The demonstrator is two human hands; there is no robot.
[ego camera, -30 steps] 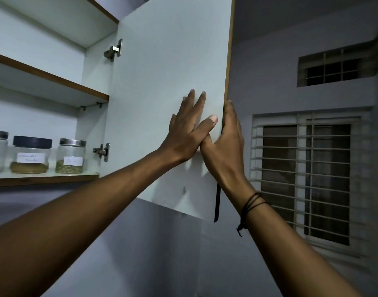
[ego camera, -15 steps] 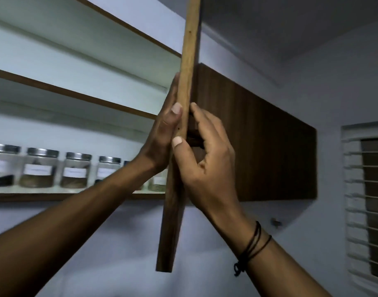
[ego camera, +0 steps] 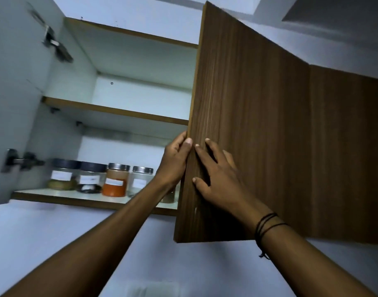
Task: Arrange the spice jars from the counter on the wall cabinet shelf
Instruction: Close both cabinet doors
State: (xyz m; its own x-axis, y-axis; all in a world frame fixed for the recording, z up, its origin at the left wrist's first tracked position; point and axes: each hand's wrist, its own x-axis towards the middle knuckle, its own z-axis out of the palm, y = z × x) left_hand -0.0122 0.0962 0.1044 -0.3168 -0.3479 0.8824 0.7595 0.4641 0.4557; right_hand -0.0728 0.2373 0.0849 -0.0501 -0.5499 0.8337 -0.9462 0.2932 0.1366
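Spice jars (ego camera: 114, 180) on shelf (ego camera: 55, 195), left of left hand (ego camera: 175, 161).

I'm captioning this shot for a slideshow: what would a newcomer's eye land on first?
The big wood-grain cabinet door, half open, fills the right of the view, with the left hand gripping its edge and the right hand spread flat on its face. Lower left, labelled spice jars line the bottom shelf, one bright orange.
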